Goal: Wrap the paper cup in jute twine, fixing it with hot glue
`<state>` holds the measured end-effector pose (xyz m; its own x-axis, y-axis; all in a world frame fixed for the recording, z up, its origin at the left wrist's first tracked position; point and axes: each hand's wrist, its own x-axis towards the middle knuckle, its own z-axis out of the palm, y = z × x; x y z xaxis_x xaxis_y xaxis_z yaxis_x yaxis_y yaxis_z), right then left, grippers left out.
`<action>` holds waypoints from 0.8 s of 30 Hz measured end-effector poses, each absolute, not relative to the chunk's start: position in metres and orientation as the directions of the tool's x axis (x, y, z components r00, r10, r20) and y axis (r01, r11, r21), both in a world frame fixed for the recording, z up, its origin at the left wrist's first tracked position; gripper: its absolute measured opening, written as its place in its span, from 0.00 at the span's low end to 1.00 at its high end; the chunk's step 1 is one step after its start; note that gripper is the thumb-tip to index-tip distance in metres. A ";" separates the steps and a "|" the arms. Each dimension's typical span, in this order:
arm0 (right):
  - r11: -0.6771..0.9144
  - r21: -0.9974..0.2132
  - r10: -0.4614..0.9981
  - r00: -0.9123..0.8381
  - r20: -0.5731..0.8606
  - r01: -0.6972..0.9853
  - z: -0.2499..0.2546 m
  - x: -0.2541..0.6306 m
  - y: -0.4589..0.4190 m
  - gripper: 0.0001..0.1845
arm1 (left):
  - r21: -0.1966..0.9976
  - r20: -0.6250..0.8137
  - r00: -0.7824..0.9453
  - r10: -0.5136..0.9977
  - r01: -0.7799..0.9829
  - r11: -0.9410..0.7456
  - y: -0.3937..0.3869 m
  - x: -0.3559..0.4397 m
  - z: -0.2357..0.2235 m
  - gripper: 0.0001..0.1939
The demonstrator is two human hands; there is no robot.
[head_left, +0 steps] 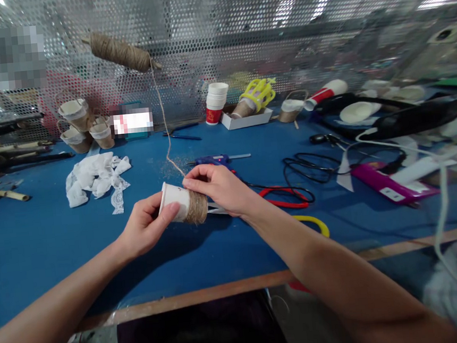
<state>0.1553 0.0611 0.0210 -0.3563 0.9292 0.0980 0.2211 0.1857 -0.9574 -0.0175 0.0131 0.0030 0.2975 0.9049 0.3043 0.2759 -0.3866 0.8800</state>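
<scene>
A white paper cup (pixel 177 201) lies tilted on its side in the air above the blue table, its lower half wrapped in brown twine (pixel 196 207). My left hand (pixel 147 219) grips it around the rim end, thumb on the outside. At the wrapped part, my right hand (pixel 217 186) pinches the twine strand between thumb and fingers. That strand runs up to a twine spool (pixel 120 52) hung on a stick against the mesh. Behind my right hand lie a blue glue gun (pixel 213 160) and scissors with red and yellow handles (pixel 315 223), partly covered by my arm.
White lace (pixel 97 177) lies in a heap at the left. Twine-covered baskets (pixel 76 121) and stacked paper cups (pixel 216 103) stand along the mesh. Black cable (pixel 312 167) and a purple power strip (pixel 395 183) occupy the right; the table's wooden edge (pixel 207 292) is in front.
</scene>
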 end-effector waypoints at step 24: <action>0.440 -0.791 0.866 -0.435 0.248 0.425 0.016 0.149 0.051 0.06 | 0.974 -0.146 0.259 0.955 -0.134 0.185 0.025 -0.014 0.003 0.17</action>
